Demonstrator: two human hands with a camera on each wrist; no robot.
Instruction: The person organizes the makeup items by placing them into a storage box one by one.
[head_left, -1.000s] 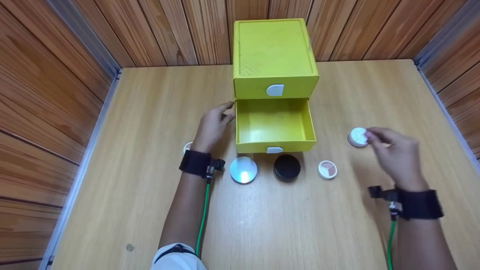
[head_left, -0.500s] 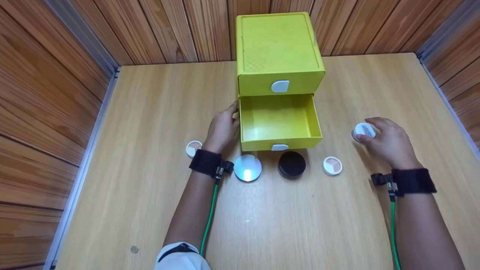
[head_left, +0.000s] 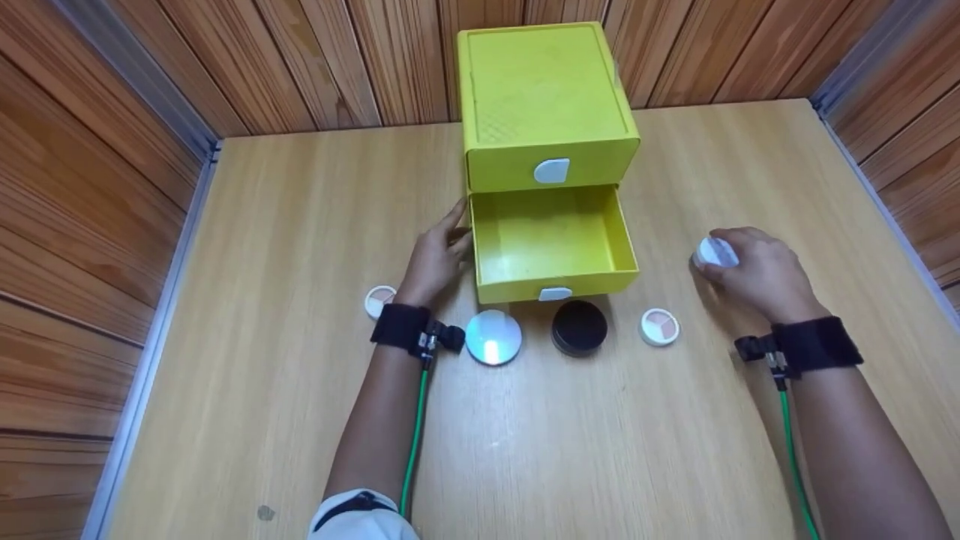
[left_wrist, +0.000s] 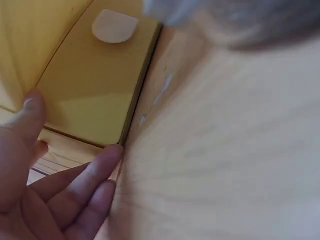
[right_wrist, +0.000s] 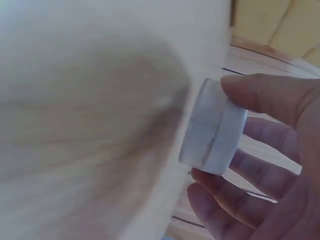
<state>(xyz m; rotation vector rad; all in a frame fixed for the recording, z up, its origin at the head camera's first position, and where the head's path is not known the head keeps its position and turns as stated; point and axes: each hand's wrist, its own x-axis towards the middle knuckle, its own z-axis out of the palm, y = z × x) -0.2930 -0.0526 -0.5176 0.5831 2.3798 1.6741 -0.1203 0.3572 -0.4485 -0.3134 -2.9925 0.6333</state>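
Note:
In the head view my right hand (head_left: 765, 274) grips a small white round lidded jar (head_left: 715, 253) on the right side. The right wrist view shows my thumb and fingers around the jar's rim (right_wrist: 215, 127); whether its base touches the table cannot be told. My left hand (head_left: 435, 259) rests against the left side of a yellow two-drawer box (head_left: 551, 90). In the left wrist view, the thumb and fingertips touch the edges of the drawer front (left_wrist: 95, 90), fingers fairly straight. The pulled-out lower drawer (head_left: 555, 281) holds nothing visible.
In front of the box lie a shiny silver disc (head_left: 493, 337), a black round container (head_left: 579, 328) and a three-colour makeup pan (head_left: 660, 327). A similar pan (head_left: 377, 301) is partly hidden behind the left wrist. Wooden panels (head_left: 405, 60) enclose the table (head_left: 525, 450).
My right hand has closed its fingers around the white jar, which has shifted slightly away from me. The left hand stays at the box. The head view has shifted a little.

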